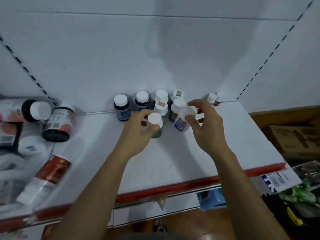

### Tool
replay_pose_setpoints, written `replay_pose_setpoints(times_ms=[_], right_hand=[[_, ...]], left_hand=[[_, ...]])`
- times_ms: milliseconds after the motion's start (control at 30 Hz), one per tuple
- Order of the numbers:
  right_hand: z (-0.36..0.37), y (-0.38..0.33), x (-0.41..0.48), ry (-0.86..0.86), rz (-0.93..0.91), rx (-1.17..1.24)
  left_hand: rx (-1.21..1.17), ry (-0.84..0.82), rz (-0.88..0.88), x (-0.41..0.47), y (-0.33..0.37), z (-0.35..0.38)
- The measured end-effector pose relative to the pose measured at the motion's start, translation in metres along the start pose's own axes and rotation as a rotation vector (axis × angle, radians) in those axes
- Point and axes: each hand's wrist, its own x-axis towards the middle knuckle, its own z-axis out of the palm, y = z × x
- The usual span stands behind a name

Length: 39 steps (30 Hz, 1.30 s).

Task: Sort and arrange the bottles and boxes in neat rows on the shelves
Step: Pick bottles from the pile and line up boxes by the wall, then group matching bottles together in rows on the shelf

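My left hand [138, 134] grips a green bottle with a white cap [155, 119] standing on the white shelf [173, 161]. My right hand [206, 125] holds a white-capped bottle with a blue-purple label [181, 124] by its top, tilted. Behind them, several white-capped bottles stand against the back wall: a dark one with a blue label [122, 108], another dark one [142, 100], white ones [161, 96] and two small ones [214, 99] at the right.
Left of the shelf lie jumbled larger bottles: a black jar [58, 122], a red-labelled bottle [45, 179]. The shelf has a red front edge [164, 189]. A cardboard box [294, 139] and packaged goods [297, 201] sit lower right.
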Motion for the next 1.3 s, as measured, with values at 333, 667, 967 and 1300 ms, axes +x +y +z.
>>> replay_pose_setpoints(times_ms=[333, 667, 967, 1300], right_hand=[[0.025, 0.013, -0.018, -0.019, -0.033, 0.141], [0.071, -0.091, -0.016, 0.138, -0.406, 0.235], [0.205, -0.220, -0.062, -0.486, -0.449, 0.247], [0.261, -0.269, -0.112, -0.901, -0.540, -0.376]], left_hand=[[-0.082, 0.092, 0.051, -0.007, 0.003, 0.027], [0.529, 0.342, 0.101, -0.089, -0.024, -0.137], [0.737, 0.408, -0.168, -0.197, -0.076, -0.312], [0.638, 0.110, 0.063, -0.227, -0.125, -0.361]])
